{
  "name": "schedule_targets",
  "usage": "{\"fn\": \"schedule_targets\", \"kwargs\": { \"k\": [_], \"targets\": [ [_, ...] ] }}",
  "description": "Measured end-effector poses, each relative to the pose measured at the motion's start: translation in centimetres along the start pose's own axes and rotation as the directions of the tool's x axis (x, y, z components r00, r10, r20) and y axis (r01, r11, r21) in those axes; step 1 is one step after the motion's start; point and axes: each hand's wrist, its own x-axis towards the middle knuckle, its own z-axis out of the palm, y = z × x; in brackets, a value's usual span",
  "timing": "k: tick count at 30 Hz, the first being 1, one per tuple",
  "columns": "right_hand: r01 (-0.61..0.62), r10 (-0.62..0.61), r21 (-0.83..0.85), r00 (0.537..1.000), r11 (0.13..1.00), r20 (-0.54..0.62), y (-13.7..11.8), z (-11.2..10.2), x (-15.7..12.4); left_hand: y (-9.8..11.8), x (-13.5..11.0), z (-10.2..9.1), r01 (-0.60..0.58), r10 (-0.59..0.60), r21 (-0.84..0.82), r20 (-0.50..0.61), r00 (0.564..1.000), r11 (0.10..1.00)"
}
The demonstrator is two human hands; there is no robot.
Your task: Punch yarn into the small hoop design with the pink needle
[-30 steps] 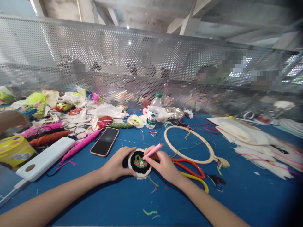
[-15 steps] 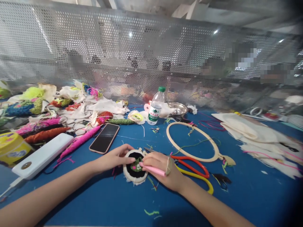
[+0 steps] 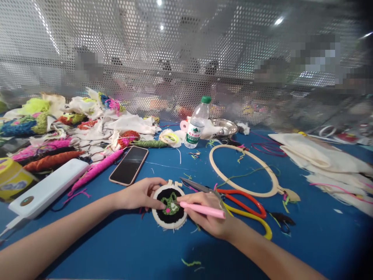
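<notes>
While the right hand [image 3: 211, 217] pinches a pink punch needle [image 3: 201, 210] between thumb and curled fingers, its tip rests right on the green-and-pink stitching at the middle of the small embroidery hoop [image 3: 169, 206]. The grip is closed tight around the tool, the shaft slanting back over the knuckles toward the wrist. On the other side, the left hand [image 3: 142, 193] lies flat and relaxed, fingers stretched out and only lightly bent, fingertips [image 3: 159, 182] pressing on the hoop's upper left rim and pinning it to the blue table [image 3: 116, 249]. So the hoop sits between the two hands, flat on the cloth, dark fill facing up, its little screw clasp pointing away from the person.

Just beyond the right hand's knuckles lie red-and-yellow scissors [image 3: 241, 204], blades aimed toward the hoop, handles trailing off to the right. Behind them rests a large empty wooden hoop [image 3: 268, 173]. Farther left, a phone [image 3: 129, 165] lies face up, next to a pink yarn skein [image 3: 96, 171] and a white power bank [image 3: 48, 188]. At the back stands a water bottle [image 3: 196, 124], near a metal dish [image 3: 227, 126]. Piled fabric and yarn [image 3: 87, 120] crowd the far left; white cloth pieces [image 3: 320, 159] spread on the right.
</notes>
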Motion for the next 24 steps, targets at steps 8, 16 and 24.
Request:
{"fn": "schedule_targets", "kwargs": {
  "k": [8, 16, 24],
  "targets": [
    [-0.04, 0.039, -0.05, 0.999, 0.998, -0.025, -0.7, -0.2, -0.1, -0.1, 0.0, 0.1, 0.016, -0.014, 0.034, -0.04, 0.999, 0.999],
    [-0.005, 0.002, -0.069, 0.999, 0.998, -0.032, -1.0, -0.2, 0.1, -0.2, 0.0, 0.0, 0.008, -0.006, 0.034, -0.039, 0.999, 0.999],
    [-0.035, 0.031, -0.082, 0.998, 0.996, -0.046, -0.6, 0.0, 0.2, -0.3, 0.1, 0.1, -0.015, 0.017, 0.027, -0.048, 0.999, 1.0]
  ]
}}
